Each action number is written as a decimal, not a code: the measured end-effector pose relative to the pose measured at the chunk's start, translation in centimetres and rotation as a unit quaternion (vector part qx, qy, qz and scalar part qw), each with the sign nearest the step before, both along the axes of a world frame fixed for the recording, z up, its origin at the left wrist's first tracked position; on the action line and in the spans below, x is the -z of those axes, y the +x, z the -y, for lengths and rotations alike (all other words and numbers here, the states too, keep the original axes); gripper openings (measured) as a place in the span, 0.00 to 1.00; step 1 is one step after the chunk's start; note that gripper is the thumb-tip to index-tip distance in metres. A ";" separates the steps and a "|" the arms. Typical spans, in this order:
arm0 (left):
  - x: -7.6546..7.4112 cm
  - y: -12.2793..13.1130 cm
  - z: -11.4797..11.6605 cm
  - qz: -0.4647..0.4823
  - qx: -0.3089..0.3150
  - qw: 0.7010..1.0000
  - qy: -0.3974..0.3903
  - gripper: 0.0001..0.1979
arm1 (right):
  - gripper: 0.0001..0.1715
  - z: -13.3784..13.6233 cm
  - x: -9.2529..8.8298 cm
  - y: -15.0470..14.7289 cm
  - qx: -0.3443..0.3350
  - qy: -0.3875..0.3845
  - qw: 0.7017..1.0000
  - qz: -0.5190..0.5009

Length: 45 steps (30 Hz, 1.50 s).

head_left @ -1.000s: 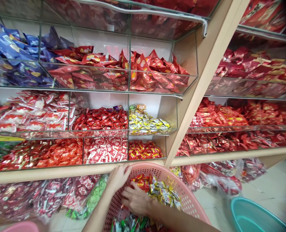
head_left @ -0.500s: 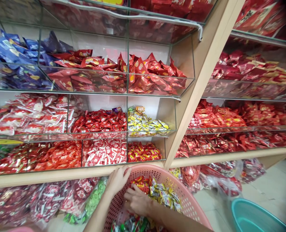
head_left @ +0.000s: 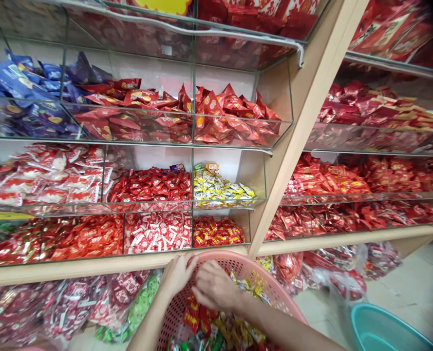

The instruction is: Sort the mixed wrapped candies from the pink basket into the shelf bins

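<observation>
Basket (head_left: 219, 256): pink perforated plastic, tilted in front of the lowest wooden shelf edge, partly filled.
Contents: red snack packets (head_left: 192, 314) and yellow snack packets (head_left: 234, 326) lie loose inside, with a few green-and-silver packets (head_left: 197, 341) at the bottom edge of view.
Left hand (head_left: 178, 275): fingers curled around the basket's near rim in a firm, narrow grip.
Right hand (head_left: 214, 286): fingers bent downward just inside the rim, above the packets; it seems to hold nothing, though the hand hides its own palm, so I cannot tell.
Shelves: clear-fronted compartments (head_left: 219, 187) on a pale wooden frame (head_left: 304, 141) hold sorted red, white, yellow and blue sweet packets.
Wooden ledge (head_left: 92, 270): runs just beyond the basket and touches the left hand's knuckles.
Floor: bulging plastic bags of sweets (head_left: 70, 307) sit under the ledge, and a teal plastic tub (head_left: 380, 331) stands to the right on pale tiles (head_left: 413, 287).
</observation>
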<state>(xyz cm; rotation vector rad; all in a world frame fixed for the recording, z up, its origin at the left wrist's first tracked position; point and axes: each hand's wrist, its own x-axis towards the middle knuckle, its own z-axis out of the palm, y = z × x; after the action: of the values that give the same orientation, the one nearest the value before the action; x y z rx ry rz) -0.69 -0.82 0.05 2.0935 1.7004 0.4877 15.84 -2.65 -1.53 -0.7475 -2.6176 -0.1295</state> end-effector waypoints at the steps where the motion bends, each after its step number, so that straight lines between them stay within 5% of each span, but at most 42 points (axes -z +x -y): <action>1: 0.1 0.0 0.0 0.000 0.002 1.000 0.002 0.18 | 0.18 -0.7 -0.8 0.3 0.040 0.002 0.999 -0.023; 7: 0.6 -0.1 -0.2 0.003 0.009 0.999 0.040 0.19 | 0.13 -5.7 -3.8 0.2 0.253 -0.036 0.964 -0.075; 17: 0.5 -0.1 -0.1 -0.011 -0.009 1.000 0.014 0.18 | 0.16 -7.8 -5.0 -3.0 0.367 -0.149 0.918 0.017; 26: 0.5 -0.2 -0.1 -0.004 0.004 0.999 0.033 0.20 | 0.14 -7.0 -5.3 -1.0 0.338 -0.129 0.930 -0.057; 32: 0.1 0.0 0.1 0.012 0.010 1.000 0.025 0.20 | 0.14 -2.6 -4.0 3.9 0.211 -0.168 0.944 -0.191; 39: -0.3 0.2 0.4 0.021 -0.004 1.000 0.012 0.19 | 0.13 0.5 1.1 5.2 0.187 -0.174 0.965 -0.061; 45: -0.2 0.1 0.3 0.012 -0.002 1.000 0.017 0.19 | 0.13 0.3 0.8 3.9 0.167 -0.143 0.976 0.008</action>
<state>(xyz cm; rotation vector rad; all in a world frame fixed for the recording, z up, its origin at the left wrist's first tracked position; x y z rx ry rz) -0.58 -1.16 0.25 2.0999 1.6945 0.5429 19.76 -2.99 -2.30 -1.2877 -2.5311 0.1507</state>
